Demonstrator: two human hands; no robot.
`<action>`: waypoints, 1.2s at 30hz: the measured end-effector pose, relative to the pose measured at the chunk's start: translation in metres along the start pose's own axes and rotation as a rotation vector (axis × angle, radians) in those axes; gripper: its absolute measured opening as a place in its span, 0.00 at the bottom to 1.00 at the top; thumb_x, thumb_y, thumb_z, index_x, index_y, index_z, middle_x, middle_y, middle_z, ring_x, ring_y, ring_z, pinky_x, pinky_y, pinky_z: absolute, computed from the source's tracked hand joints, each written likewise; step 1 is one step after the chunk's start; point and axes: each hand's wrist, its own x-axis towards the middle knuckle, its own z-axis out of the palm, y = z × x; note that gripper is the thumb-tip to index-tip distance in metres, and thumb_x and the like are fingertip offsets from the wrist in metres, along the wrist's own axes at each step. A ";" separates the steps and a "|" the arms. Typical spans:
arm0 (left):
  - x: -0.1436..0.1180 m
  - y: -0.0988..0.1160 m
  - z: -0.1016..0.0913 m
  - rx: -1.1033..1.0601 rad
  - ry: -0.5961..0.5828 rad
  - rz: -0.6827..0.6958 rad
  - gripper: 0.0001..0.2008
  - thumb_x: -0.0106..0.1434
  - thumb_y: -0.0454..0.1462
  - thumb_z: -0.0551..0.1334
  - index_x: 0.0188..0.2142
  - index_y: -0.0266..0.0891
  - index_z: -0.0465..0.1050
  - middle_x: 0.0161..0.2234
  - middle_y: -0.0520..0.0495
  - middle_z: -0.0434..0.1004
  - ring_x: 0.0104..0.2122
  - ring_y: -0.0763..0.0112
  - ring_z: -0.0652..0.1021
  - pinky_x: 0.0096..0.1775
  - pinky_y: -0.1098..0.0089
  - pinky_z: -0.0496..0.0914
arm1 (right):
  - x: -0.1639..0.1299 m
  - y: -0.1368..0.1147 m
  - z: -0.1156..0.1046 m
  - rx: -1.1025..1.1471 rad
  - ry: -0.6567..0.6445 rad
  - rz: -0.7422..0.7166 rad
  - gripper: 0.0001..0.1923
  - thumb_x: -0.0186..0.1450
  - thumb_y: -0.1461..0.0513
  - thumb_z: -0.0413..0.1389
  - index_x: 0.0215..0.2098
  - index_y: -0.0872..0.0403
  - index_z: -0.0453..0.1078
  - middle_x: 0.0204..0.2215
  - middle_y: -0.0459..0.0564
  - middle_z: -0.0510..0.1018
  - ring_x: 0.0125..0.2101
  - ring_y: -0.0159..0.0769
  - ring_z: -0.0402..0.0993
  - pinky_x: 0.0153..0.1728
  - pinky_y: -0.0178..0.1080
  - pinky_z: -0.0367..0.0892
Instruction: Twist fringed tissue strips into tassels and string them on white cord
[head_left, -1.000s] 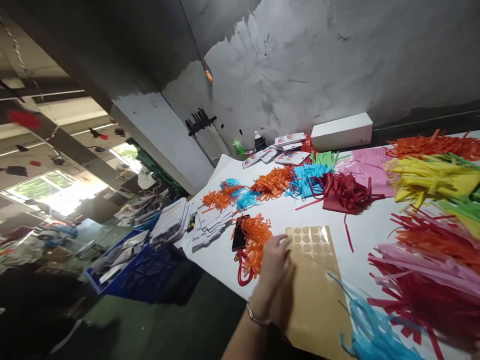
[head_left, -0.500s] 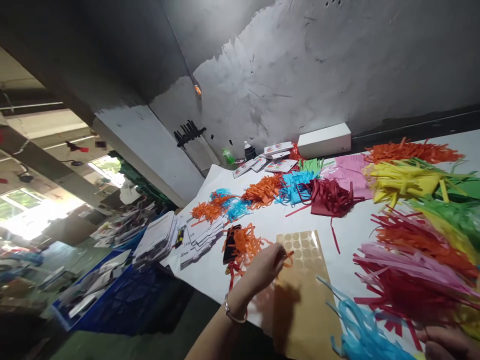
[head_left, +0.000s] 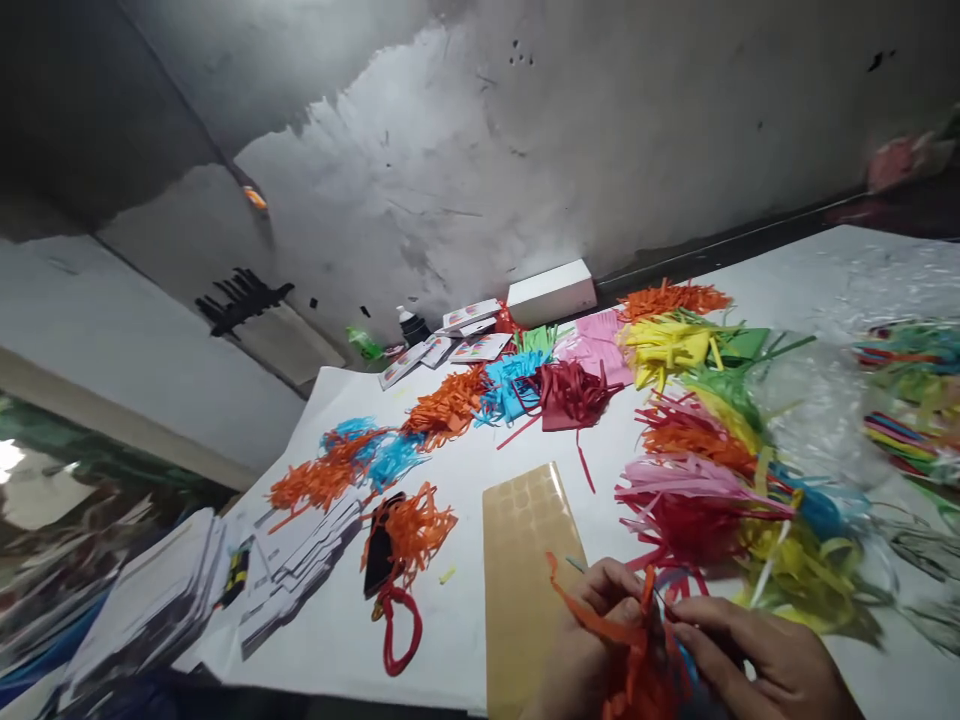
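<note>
At the bottom edge my left hand (head_left: 592,630) grips a bunch of orange paper strips (head_left: 626,650), fingers closed round it. My right hand (head_left: 757,660) meets it from the right and pinches the same bunch, with blue and red strips beneath. Both hands hover over the near end of a tan sticker sheet (head_left: 521,540) with rows of round clear stickers. Just to the right lies a mixed heap of pink, red and yellow strips (head_left: 697,500).
The white table (head_left: 465,470) carries piles of orange, blue, red, pink, yellow and green fringe. A black phone with a red cord (head_left: 382,550) lies left of the sheet, stacked white cards (head_left: 300,570) further left. A white box (head_left: 551,292) stands by the wall, clear plastic bags (head_left: 847,400) at right.
The view has swung right. My left hand has left the orange pile by the phone, carrying orange strips toward me, and my right hand has come in and joined it on the bunch.
</note>
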 end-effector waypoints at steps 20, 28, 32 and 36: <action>0.001 -0.014 -0.004 0.177 0.221 0.104 0.13 0.54 0.41 0.77 0.31 0.37 0.77 0.30 0.52 0.75 0.26 0.79 0.72 0.29 0.78 0.65 | -0.001 -0.003 0.001 -0.080 -0.060 0.029 0.08 0.73 0.61 0.52 0.40 0.48 0.74 0.25 0.39 0.80 0.22 0.28 0.78 0.25 0.26 0.70; -0.008 -0.002 -0.004 0.729 0.179 0.345 0.09 0.64 0.42 0.69 0.33 0.39 0.80 0.29 0.47 0.76 0.30 0.71 0.73 0.33 0.74 0.67 | -0.003 -0.005 -0.007 -0.385 -0.051 -0.212 0.12 0.73 0.66 0.47 0.42 0.54 0.73 0.29 0.49 0.83 0.26 0.35 0.81 0.27 0.34 0.72; -0.009 -0.004 -0.005 0.793 0.183 0.325 0.11 0.65 0.44 0.67 0.34 0.38 0.80 0.30 0.45 0.78 0.31 0.68 0.74 0.34 0.72 0.68 | -0.004 -0.007 -0.007 -0.370 -0.083 -0.234 0.12 0.74 0.66 0.47 0.43 0.53 0.73 0.30 0.49 0.83 0.27 0.35 0.82 0.29 0.34 0.72; -0.009 -0.006 -0.005 0.820 0.167 0.315 0.11 0.64 0.44 0.68 0.33 0.38 0.80 0.29 0.44 0.78 0.30 0.68 0.75 0.33 0.72 0.68 | -0.004 -0.005 -0.006 -0.298 -0.065 -0.168 0.13 0.74 0.65 0.48 0.40 0.52 0.74 0.29 0.48 0.83 0.26 0.35 0.81 0.28 0.33 0.72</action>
